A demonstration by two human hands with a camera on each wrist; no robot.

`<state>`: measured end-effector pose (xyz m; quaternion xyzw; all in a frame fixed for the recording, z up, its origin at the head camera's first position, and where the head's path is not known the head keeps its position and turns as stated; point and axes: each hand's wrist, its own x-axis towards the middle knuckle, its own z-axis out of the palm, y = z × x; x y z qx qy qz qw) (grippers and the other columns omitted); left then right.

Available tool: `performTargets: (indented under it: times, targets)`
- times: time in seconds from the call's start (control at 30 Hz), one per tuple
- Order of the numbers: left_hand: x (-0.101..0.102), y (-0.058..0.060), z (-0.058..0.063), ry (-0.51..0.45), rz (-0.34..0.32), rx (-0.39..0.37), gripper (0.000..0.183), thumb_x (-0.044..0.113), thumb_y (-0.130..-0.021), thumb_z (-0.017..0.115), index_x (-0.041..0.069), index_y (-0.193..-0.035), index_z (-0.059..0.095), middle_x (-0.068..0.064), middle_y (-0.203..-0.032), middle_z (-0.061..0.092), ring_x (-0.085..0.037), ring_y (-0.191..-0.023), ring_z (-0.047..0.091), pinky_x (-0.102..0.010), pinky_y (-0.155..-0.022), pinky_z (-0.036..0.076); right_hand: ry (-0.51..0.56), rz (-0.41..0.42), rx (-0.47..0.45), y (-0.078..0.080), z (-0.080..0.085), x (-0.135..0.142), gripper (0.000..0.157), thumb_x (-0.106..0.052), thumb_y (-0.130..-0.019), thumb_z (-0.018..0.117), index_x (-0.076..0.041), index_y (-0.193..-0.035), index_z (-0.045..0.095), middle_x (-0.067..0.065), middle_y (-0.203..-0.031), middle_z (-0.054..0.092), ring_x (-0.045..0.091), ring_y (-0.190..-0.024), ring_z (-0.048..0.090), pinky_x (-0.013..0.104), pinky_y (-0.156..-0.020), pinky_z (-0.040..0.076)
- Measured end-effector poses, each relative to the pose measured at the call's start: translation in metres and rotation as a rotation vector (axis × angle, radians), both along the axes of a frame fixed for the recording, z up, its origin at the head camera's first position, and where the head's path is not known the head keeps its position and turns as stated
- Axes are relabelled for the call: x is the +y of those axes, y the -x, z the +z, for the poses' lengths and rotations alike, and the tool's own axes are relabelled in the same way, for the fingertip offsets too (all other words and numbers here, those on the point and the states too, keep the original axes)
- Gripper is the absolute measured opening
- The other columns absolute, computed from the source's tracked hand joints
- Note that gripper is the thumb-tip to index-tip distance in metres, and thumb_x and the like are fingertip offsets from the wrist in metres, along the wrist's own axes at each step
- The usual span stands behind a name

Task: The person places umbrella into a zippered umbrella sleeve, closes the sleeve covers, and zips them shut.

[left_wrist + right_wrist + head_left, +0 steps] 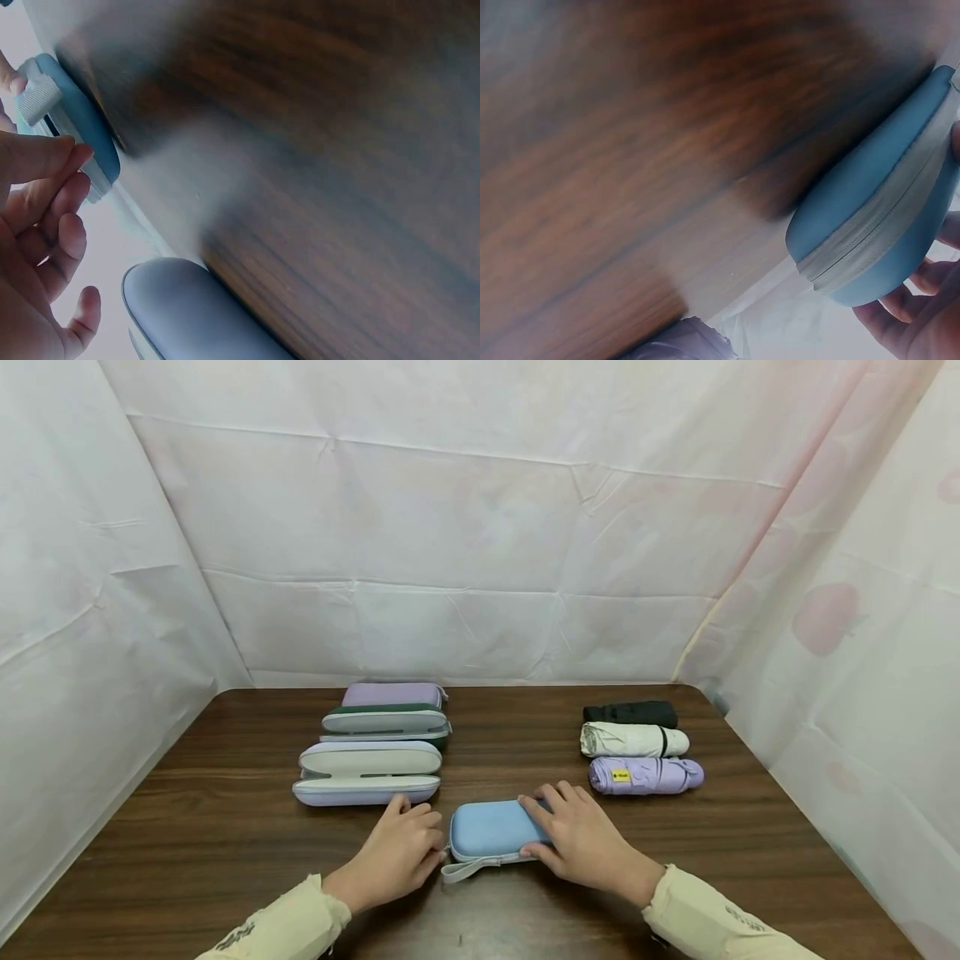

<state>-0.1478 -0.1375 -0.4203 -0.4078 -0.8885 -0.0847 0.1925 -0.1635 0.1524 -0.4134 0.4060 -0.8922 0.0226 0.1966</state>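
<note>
A blue zip case lies closed on the brown table, a pale wrist strap looped at its near left corner. My right hand grips its right end, fingers over the top and thumb along the near side. At the case's left end, my left hand pinches the zipper pull between thumb and forefinger; the fingertips mostly hide the pull. In the left wrist view the pinch sits right at the blue case's zipper edge. The right wrist view shows the zipper band running round the case's closed end.
Behind my left hand, a lavender case and a dark green case stand partly unzipped, with a closed purple case behind. Folded umbrellas lie at right: black, white and lilac.
</note>
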Motion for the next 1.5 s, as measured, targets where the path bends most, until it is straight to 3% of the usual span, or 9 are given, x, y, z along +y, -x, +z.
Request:
performTargets:
  times: [0.27, 0.47, 0.73, 1.03, 1.13, 1.23, 1.37, 1.5]
  targets:
    - [0.004, -0.010, 0.001, -0.050, -0.032, -0.025, 0.021, 0.014, -0.073, 0.076, 0.022, -0.062, 0.060, 0.013, -0.070, 0.047, -0.008, -0.068, 0.043, -0.033, -0.072, 0.027, -0.001, -0.006, 0.003, 0.001, 0.001, -0.003, 0.063, -0.055, -0.085, 0.063, -0.008, -0.127, 0.061, 0.009, -0.108, 0.056, 0.024, -0.090, 0.051, 0.040, -0.072, 0.043]
    - [0.009, -0.016, 0.002, -0.063, -0.020, -0.083, 0.021, 0.014, -0.075, 0.076, 0.022, -0.063, 0.061, 0.014, -0.071, 0.046, -0.006, -0.067, 0.041, -0.033, -0.072, 0.027, -0.002, -0.011, 0.015, 0.000, 0.001, -0.004, 0.063, -0.054, -0.085, 0.064, -0.007, -0.126, 0.061, 0.010, -0.109, 0.057, 0.026, -0.091, 0.051, 0.042, -0.073, 0.043]
    - [0.026, -0.021, 0.009, -0.013, -0.026, -0.114, 0.025, 0.017, -0.079, 0.075, 0.022, -0.061, 0.058, 0.015, -0.066, 0.037, -0.005, -0.065, 0.036, -0.033, -0.073, 0.024, 0.010, -0.011, 0.011, 0.000, 0.002, -0.007, 0.063, -0.055, -0.084, 0.064, -0.007, -0.126, 0.061, 0.010, -0.108, 0.058, 0.025, -0.091, 0.051, 0.043, -0.074, 0.044]
    - [0.035, -0.019, 0.020, 0.051, -0.008, -0.109, 0.022, 0.025, -0.080, 0.075, 0.023, -0.062, 0.062, 0.015, -0.065, 0.041, -0.006, -0.066, 0.038, -0.033, -0.073, 0.028, -0.008, -0.024, -0.048, 0.002, 0.006, -0.001, 0.067, -0.058, -0.086, 0.060, -0.008, -0.131, 0.058, 0.008, -0.112, 0.057, 0.022, -0.095, 0.051, 0.041, -0.080, 0.044]
    - [0.031, -0.011, 0.026, 0.003, -0.038, -0.160, 0.019, 0.025, -0.080, 0.075, 0.023, -0.067, 0.061, 0.013, -0.074, 0.047, -0.006, -0.073, 0.040, -0.029, -0.072, 0.034, -0.032, -0.002, -0.111, 0.004, 0.008, 0.004, 0.069, -0.057, -0.087, 0.059, -0.009, -0.136, 0.053, 0.006, -0.118, 0.056, 0.021, -0.102, 0.051, 0.041, -0.086, 0.043]
    - [0.026, -0.001, 0.030, -0.058, -0.059, -0.249, 0.016, 0.020, -0.080, 0.075, 0.018, -0.082, 0.059, 0.008, -0.094, 0.050, -0.008, -0.085, 0.041, -0.023, -0.070, 0.040, -0.051, 0.040, -0.212, 0.006, 0.010, 0.013, 0.071, -0.053, -0.088, 0.062, -0.010, -0.141, 0.046, 0.004, -0.127, 0.052, 0.019, -0.111, 0.049, 0.041, -0.090, 0.042]
    - [0.024, 0.007, 0.030, -0.035, -0.045, -0.339, 0.037, 0.024, -0.082, 0.075, 0.011, -0.111, 0.057, 0.000, -0.117, 0.050, -0.015, -0.104, 0.046, -0.026, -0.080, 0.047, -0.042, 0.072, -0.335, 0.009, 0.014, 0.030, 0.072, -0.045, -0.085, 0.069, -0.013, -0.144, 0.043, 0.001, -0.134, 0.048, 0.017, -0.118, 0.047, 0.039, -0.091, 0.044]
    - [0.028, 0.010, 0.030, 0.028, -0.020, -0.390, 0.060, 0.031, -0.081, 0.077, 0.008, -0.130, 0.051, -0.006, -0.127, 0.050, -0.021, -0.113, 0.049, -0.034, -0.089, 0.046, -0.008, 0.064, -0.379, 0.011, 0.016, 0.041, 0.072, -0.041, -0.082, 0.074, -0.015, -0.142, 0.045, 0.002, -0.133, 0.048, 0.016, -0.117, 0.049, 0.038, -0.090, 0.045]
